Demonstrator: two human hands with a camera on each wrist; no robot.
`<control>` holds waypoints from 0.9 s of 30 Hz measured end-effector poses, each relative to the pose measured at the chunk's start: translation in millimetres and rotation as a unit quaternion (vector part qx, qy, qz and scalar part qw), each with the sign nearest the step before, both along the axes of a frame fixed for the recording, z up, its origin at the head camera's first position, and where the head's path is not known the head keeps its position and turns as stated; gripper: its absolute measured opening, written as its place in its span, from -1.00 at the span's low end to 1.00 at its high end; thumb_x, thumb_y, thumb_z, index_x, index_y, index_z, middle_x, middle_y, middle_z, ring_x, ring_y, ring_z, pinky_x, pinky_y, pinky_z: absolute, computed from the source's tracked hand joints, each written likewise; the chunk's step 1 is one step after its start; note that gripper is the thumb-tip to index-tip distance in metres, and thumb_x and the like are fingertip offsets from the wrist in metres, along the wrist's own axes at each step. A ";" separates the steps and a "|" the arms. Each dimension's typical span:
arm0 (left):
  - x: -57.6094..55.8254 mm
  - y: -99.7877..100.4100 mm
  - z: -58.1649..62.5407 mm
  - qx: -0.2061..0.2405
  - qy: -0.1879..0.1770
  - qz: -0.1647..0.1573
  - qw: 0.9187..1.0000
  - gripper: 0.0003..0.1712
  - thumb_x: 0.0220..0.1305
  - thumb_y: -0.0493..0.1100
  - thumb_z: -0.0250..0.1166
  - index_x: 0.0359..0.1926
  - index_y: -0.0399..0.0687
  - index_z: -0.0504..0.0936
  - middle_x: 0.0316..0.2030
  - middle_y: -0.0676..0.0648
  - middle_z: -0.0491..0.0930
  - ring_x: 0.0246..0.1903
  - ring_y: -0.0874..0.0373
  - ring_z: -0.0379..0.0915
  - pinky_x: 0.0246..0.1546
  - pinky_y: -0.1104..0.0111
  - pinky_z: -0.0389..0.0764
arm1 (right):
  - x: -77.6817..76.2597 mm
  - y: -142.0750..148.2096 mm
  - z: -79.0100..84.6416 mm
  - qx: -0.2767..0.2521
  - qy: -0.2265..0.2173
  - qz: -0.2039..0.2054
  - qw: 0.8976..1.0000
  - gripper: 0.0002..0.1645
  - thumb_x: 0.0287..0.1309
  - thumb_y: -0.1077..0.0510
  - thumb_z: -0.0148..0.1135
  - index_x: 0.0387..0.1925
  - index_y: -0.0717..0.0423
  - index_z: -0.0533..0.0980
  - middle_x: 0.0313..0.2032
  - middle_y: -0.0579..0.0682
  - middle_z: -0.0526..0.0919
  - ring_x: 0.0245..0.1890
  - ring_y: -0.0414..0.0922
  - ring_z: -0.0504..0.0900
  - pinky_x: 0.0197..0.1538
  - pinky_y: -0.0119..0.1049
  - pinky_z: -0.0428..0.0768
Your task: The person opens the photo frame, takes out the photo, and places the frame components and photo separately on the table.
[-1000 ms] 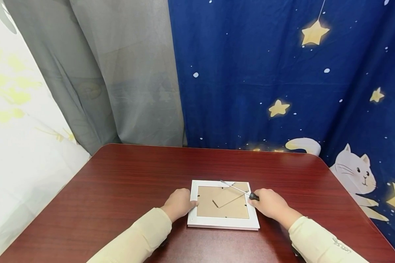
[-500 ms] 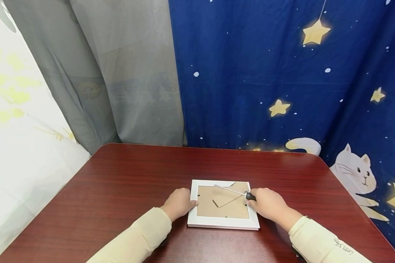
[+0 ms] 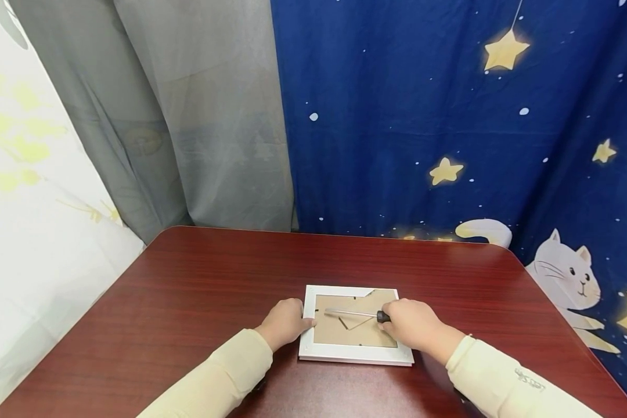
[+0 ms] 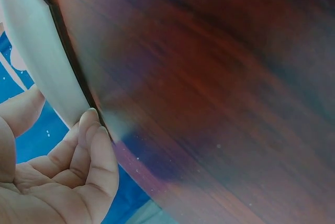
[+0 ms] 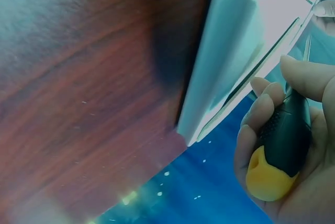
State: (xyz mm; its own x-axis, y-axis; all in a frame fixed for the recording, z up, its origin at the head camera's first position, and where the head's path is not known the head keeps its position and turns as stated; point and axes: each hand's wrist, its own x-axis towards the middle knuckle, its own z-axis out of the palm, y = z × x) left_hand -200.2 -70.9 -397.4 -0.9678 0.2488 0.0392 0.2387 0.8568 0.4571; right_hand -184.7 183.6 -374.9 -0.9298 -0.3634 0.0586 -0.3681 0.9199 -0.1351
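A white picture frame (image 3: 345, 352) lies back up on the table, its brown backing board (image 3: 339, 338) facing me with small dark tabs along its edges. My left hand (image 3: 286, 319) grips the frame's left side, thumb on the rim; in the left wrist view its fingers (image 4: 99, 161) curl against the frame's outer side. Over the right part of the backing, my right hand (image 3: 411, 325) holds a screwdriver (image 3: 383, 316) by its black and yellow handle (image 5: 285, 135). The metal shaft points left across the board, its tip close to the left tab.
The dark red wooden table (image 3: 214, 278) extends around the frame. Behind it hang a grey curtain (image 3: 230, 116) and a blue curtain (image 3: 371, 145) with stars and a cat. A white patterned cloth (image 3: 42, 232) hangs at the left.
My right hand has moved left from the frame's right edge over the backing board. The screwdriver tip has swung from the top rim towards the left tab. The left hand stays put.
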 end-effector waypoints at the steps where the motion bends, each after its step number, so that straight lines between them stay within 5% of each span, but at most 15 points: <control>1: 0.0 0.1 0.3 0.001 0.001 -0.001 1.000 -0.59 0.09 -0.12 0.43 -0.65 -0.14 0.38 -0.71 0.03 0.27 -0.63 0.18 0.16 -0.57 0.34 0.33 | -0.8 -1.3 0.4 0.005 0.002 0.002 1.000 -0.62 0.03 0.07 0.40 -0.68 -0.06 0.36 -0.69 -0.15 0.36 -0.60 -0.16 0.34 -0.52 -0.15 0.36; 12: -1.7 -0.8 -2.1 0.012 0.001 -0.007 1.000 -0.59 0.08 -0.12 0.44 -0.65 -0.14 0.38 -0.71 0.03 0.28 -0.63 0.18 0.17 -0.57 0.34 0.33 | -13.5 -11.4 5.9 0.052 0.009 0.021 0.998 -0.66 0.02 0.10 0.38 -0.67 -0.02 0.39 -0.69 -0.12 0.36 -0.60 -0.12 0.37 -0.49 -0.09 0.43; 27: -7.3 -2.7 -4.4 0.029 -0.015 -0.023 0.999 -0.66 0.08 -0.15 0.44 -0.60 -0.19 0.47 -0.69 0.03 0.36 -0.62 0.19 0.20 -0.57 0.37 0.35 | -19.9 -18.0 13.9 0.050 -0.024 0.030 0.998 -0.59 0.07 0.12 0.33 -0.73 -0.04 0.32 -0.72 -0.14 0.31 -0.61 -0.16 0.34 -0.48 -0.17 0.37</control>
